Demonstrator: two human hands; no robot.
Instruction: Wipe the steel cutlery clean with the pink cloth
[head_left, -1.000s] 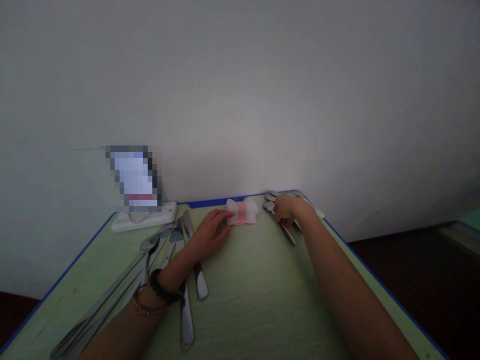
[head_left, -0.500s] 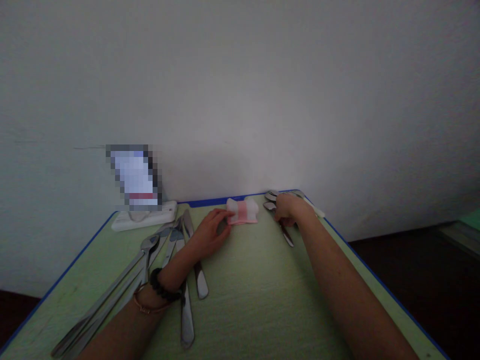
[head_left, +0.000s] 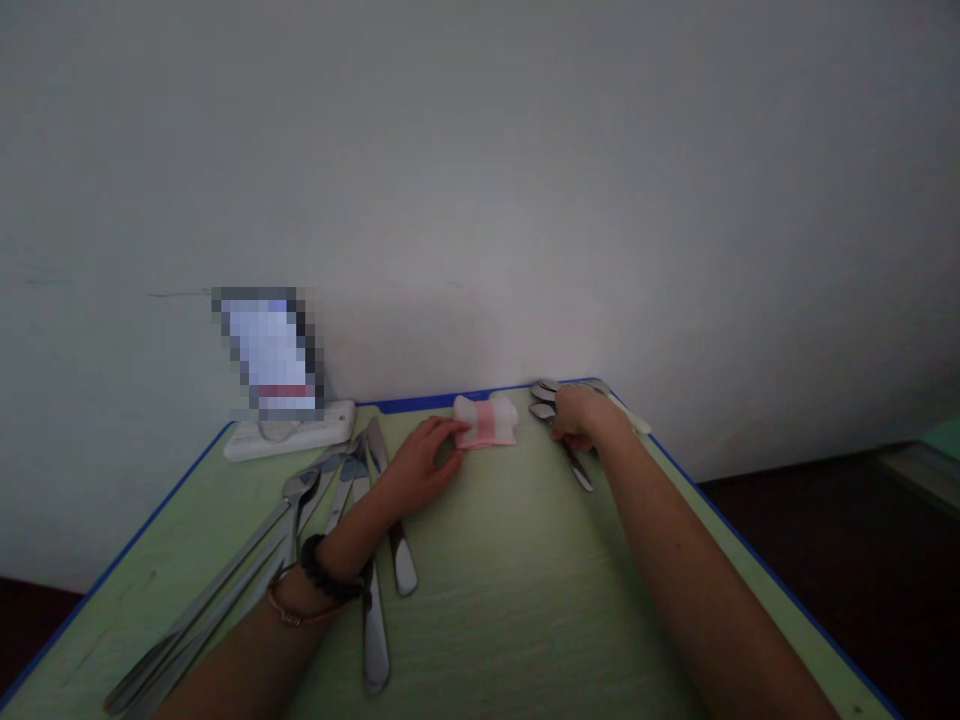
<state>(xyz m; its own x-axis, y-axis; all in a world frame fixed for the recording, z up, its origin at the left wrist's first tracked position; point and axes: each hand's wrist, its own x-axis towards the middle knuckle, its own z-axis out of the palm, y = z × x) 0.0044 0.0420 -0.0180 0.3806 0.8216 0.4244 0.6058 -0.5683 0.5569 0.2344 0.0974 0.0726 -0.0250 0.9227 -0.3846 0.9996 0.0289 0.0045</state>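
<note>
My right hand (head_left: 589, 415) is closed around a small metal spoon (head_left: 577, 468) at the table's far right. The spoon's bowl points away to the left, and its handle end comes out below my fingers. Just beyond lie more spoons (head_left: 543, 388), partly hidden by that hand. My left hand (head_left: 421, 465) rests palm down with its fingers stretched out, fingertips at the left edge of a folded pink-and-white cloth (head_left: 486, 423). Under and beside my left wrist are several long knives (head_left: 376, 640) and long-handled spoons (head_left: 300, 486).
A blurred-out phone (head_left: 270, 350) leans upright on a white power strip (head_left: 292, 436) at the back left. The green table (head_left: 510, 600) has a blue rim and stands against a grey wall (head_left: 480, 200). A pale handle (head_left: 632, 415) lies near the far right corner.
My right hand and the spoon have shifted very slightly to the right. The left hand and the cloth look practically the same.
</note>
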